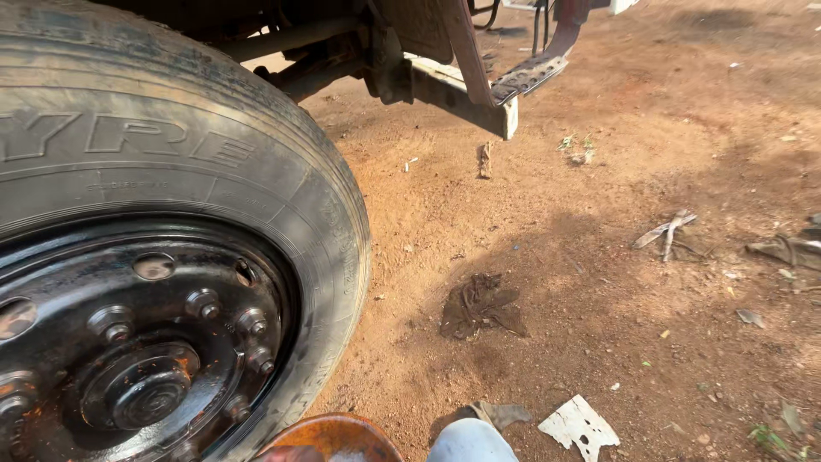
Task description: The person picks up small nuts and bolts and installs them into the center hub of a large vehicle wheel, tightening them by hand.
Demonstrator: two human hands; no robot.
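A: Nearest the lens: a rusty round rim (329,438) at the bottom edge, some bowl or tin, cut off. Beside it a knee in pale denim (469,441).

B: Hands?

A: Neither hand is in frame. Can't tell whether they're wide, narrow or holding anything. With no grip to reference, I'm placing things off that rim.

B: Wheel?

A: The truck wheel (154,257) sits just up and left of the rim, nearly touching it in the picture. The tyre is on the dirt, the black steel hub (141,389) is oily with rust streaks, and the lug nuts (203,304) that show look seated. So the wheel is mounted; nothing is visibly loosened.

B: Tools?

A: None seen. A dark rag (481,306) lies on the ground up and right of the rim, apart from the tyre. A torn white scrap (580,423) lies right of the knee. The chassis step (479,85) is far above.

B: Gaps?

A: The left half of the hub is cut off, the rim's contents are hidden, and I can't judge how tight the nuts are.
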